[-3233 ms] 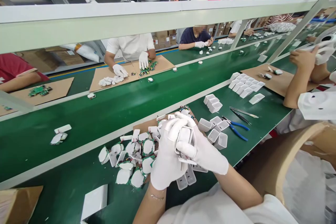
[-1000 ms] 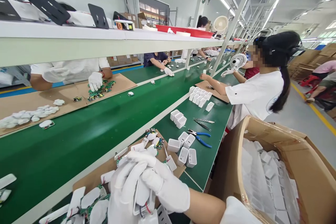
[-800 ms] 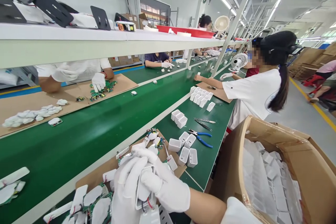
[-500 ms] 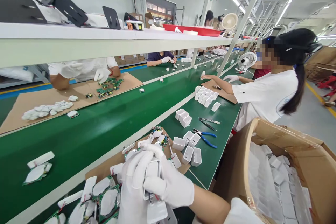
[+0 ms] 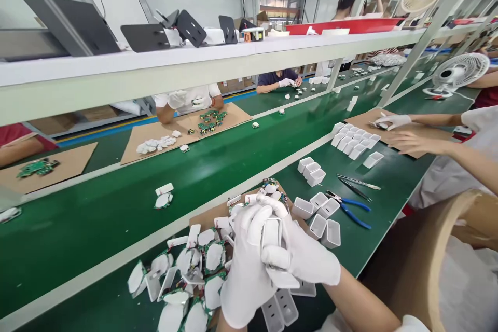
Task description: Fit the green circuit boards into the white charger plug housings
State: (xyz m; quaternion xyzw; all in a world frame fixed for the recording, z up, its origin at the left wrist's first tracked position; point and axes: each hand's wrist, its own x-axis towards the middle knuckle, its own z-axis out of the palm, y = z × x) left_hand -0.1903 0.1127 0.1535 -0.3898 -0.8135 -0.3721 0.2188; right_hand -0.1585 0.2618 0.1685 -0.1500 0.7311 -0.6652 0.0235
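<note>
Both gloved hands are closed together around a small white plastic case (image 5: 271, 232). My left hand (image 5: 246, 272) wraps its near left side, and my right hand (image 5: 311, 253) grips it from the right with the thumb across the front. A flat white cover piece (image 5: 283, 277) sticks out below the case, under the right thumb. Whatever sits inside the case is hidden by the fingers. Left of the hands lies a heap of green circuit boards with white pads (image 5: 213, 258). Several open white cases (image 5: 331, 233) stand to the right, and more cases (image 5: 274, 314) lie below the hands.
Blue-handled pliers (image 5: 352, 208) and tweezers (image 5: 356, 182) lie on the right of the green bench. A cardboard box (image 5: 431, 270) stands at the right edge. A shelf (image 5: 233, 59) crosses above the belt (image 5: 155, 228). A co-worker's gloved hand (image 5: 392, 121) works at the right.
The view has swung left, so the scene sits further right. Both hands still clasp the case; the cover piece now sits closer beneath it, and the wires seen earlier are out of sight.
</note>
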